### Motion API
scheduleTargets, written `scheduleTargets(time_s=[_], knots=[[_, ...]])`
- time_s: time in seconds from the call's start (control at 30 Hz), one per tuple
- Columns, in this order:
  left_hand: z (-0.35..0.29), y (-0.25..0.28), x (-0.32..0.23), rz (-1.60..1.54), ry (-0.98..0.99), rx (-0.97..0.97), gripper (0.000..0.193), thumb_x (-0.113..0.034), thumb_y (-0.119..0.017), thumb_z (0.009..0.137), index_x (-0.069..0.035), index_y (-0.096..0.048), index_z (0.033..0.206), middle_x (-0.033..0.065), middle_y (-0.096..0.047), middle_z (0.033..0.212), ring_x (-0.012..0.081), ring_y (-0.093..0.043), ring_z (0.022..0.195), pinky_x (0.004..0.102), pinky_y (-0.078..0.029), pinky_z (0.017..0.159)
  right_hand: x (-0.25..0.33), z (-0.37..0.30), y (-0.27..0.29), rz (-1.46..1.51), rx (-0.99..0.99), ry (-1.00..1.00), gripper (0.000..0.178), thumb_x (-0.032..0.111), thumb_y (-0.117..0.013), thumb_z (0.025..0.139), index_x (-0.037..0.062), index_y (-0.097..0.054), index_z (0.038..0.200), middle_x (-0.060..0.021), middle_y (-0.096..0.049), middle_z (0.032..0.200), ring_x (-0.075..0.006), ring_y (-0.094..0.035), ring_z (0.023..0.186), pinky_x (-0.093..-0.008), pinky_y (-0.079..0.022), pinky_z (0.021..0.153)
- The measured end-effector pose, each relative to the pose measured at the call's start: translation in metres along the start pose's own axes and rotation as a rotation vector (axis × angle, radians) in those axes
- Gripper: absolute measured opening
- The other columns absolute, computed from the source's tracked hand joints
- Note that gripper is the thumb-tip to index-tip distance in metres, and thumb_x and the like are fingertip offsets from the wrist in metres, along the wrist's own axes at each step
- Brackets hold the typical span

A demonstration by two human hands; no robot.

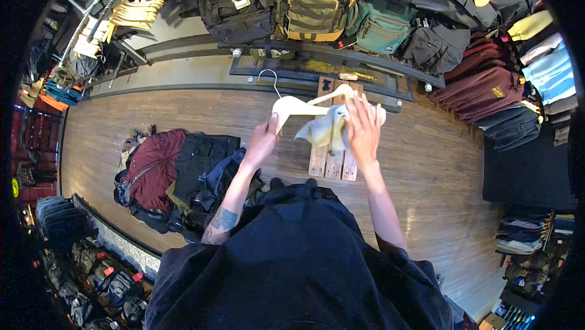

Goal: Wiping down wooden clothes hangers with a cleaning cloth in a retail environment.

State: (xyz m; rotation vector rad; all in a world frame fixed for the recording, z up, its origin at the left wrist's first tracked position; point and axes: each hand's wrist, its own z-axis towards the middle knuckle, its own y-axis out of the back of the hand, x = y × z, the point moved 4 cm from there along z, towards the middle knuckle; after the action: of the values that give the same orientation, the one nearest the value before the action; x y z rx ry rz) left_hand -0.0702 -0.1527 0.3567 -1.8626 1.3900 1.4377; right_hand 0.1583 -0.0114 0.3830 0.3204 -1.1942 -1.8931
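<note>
My left hand (pixel 262 142) grips one end of a pale wooden clothes hanger (pixel 295 107). Its metal hook (pixel 268 74) points up and away from me. At the hanger's other side, my right hand (pixel 364 129) holds a grey and yellowish cloth (pixel 322 133), partly blurred, with the fingers long over it. The thumb side and the part of the hanger under the cloth are hidden. Another pale, curved wooden piece (pixel 334 93) shows just beyond; whether it belongs to the same hanger I cannot tell. Below both hands stands a slatted wooden bench (pixel 334 164).
A heap of jackets (pixel 155 162), maroon and dark, lies on the floor to the left. Backpacks (pixel 314 7) line a shelf ahead, above a low dark mesh rack (pixel 274 67). Empty hangers (pixel 135 13) hang at far left. Folded and hanging clothes (pixel 487 86) fill the right side.
</note>
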Motion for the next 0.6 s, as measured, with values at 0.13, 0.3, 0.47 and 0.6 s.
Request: scheduleTargets(time_s=[0.13,0.3,0.47,0.6], knots=[[0.0,-0.006,-0.004,0.045,-0.007,-0.028,0.066,-0.056,-0.038,0.104,0.0,-0.063,0.079,0.0076,-0.055,0.062,0.0198,-0.054,0.061,0.0367,-0.043,0.062,-0.002,0.0,0.004,-0.05,-0.026,-0.07,0.047,0.023,-0.061,0.094,0.0213,-0.057,0.141,-0.0043,-0.047,0.152,-0.0275,-0.043,0.139,-0.0525,-0.022,0.119],[-0.002,-0.026,-0.022,0.126,-0.016,-0.034,0.064,-0.054,-0.039,0.104,0.0,-0.063,0.08,0.0105,-0.059,0.064,0.022,-0.058,0.062,0.0386,-0.044,0.062,0.049,0.019,-0.01,0.088,-0.049,0.035,0.052,0.022,-0.063,0.092,0.0198,-0.054,0.144,-0.0048,-0.049,0.151,-0.0287,-0.043,0.14,-0.0519,-0.026,0.118],[0.003,-0.026,-0.014,0.132,-0.122,-0.048,0.063,-0.052,-0.039,0.104,0.002,-0.063,0.081,0.0112,-0.062,0.066,0.0217,-0.059,0.062,0.0388,-0.044,0.062,0.082,0.03,-0.016,0.161,-0.019,0.081,0.054,0.026,-0.065,0.091,0.0204,-0.054,0.143,-0.0026,-0.05,0.149,-0.025,-0.045,0.139,-0.0483,-0.028,0.116],[-0.004,-0.014,-0.013,0.009,-0.066,-0.064,0.061,-0.055,-0.041,0.104,-0.004,-0.059,0.076,-0.0004,-0.051,0.061,0.0108,-0.046,0.055,0.0288,-0.036,0.053,0.068,0.023,-0.018,0.16,0.048,0.065,0.052,0.024,-0.063,0.093,0.0195,-0.053,0.143,-0.0029,-0.05,0.15,-0.0245,-0.044,0.139,-0.0487,-0.028,0.117]])
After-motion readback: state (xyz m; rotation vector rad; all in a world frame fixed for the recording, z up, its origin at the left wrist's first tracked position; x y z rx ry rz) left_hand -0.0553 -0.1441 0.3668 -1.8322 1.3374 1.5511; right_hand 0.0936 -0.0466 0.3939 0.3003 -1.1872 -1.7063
